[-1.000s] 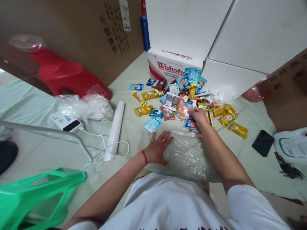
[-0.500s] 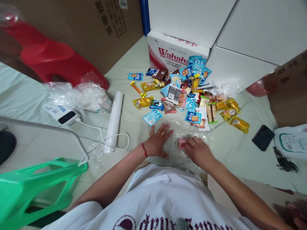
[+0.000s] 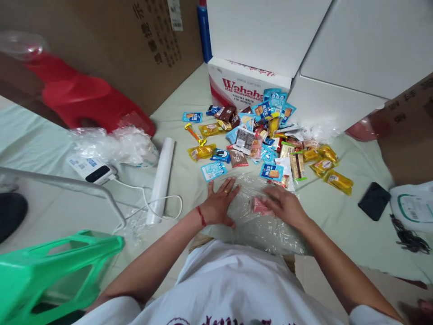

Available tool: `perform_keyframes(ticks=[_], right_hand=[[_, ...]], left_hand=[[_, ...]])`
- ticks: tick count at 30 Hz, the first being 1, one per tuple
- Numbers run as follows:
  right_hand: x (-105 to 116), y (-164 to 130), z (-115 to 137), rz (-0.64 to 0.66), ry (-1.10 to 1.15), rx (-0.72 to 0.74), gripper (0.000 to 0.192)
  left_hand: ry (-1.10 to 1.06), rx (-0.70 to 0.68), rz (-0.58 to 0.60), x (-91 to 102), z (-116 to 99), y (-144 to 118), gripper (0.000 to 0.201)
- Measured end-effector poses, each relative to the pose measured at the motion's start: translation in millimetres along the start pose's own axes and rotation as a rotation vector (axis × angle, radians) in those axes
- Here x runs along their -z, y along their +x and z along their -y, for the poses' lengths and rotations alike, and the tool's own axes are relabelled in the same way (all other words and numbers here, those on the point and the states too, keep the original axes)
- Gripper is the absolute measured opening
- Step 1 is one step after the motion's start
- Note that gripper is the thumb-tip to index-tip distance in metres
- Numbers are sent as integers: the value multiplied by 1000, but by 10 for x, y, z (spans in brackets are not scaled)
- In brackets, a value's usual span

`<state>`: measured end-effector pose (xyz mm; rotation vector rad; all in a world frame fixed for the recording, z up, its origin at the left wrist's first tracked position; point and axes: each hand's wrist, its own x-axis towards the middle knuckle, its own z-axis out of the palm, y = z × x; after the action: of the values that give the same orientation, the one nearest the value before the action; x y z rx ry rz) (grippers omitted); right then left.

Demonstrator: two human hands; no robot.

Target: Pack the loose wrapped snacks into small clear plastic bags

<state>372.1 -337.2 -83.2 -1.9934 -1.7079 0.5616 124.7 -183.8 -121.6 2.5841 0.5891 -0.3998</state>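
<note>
A clear plastic bag (image 3: pixel 264 225) lies flat on the pale green cloth just in front of me. My left hand (image 3: pixel 219 203) presses flat on the bag's left edge, fingers spread, a ring on one finger and a red string at the wrist. My right hand (image 3: pixel 286 205) rests on the bag with its fingers on a small pink snack packet (image 3: pixel 261 206). Beyond the bag lies a heap of several snack packets (image 3: pixel 264 140), blue, yellow and brown.
A white roll (image 3: pixel 161 179) and a white cable (image 3: pixel 149 198) lie left of the bag. Crumpled plastic (image 3: pixel 115 144), a white device (image 3: pixel 91 169), a red stool (image 3: pixel 84 99) and a green stool (image 3: pixel 50 271) are further left. A Wahaha carton (image 3: pixel 243 85), white boxes and cardboard stand behind. A black phone (image 3: pixel 374 201) lies right.
My right hand left the snack heap, came back with a pink packet and now holds it down on the plastic bag. My left hand has stayed on the bag.
</note>
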Motion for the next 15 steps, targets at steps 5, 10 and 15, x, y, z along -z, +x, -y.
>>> perform_keyframes(ticks=[5,10,15], right_hand=[[161,1035,2,-256,-136,-342,41],[-14,1974,-26,-185,-103,-503,34],[117,1777,-151,-315,334,-433,32]], left_hand=[[3,-1,3,-21,-14,-54,135],[5,28,1,-63,15,-190,135],[-16,23,-16,-94,63,-288,138]])
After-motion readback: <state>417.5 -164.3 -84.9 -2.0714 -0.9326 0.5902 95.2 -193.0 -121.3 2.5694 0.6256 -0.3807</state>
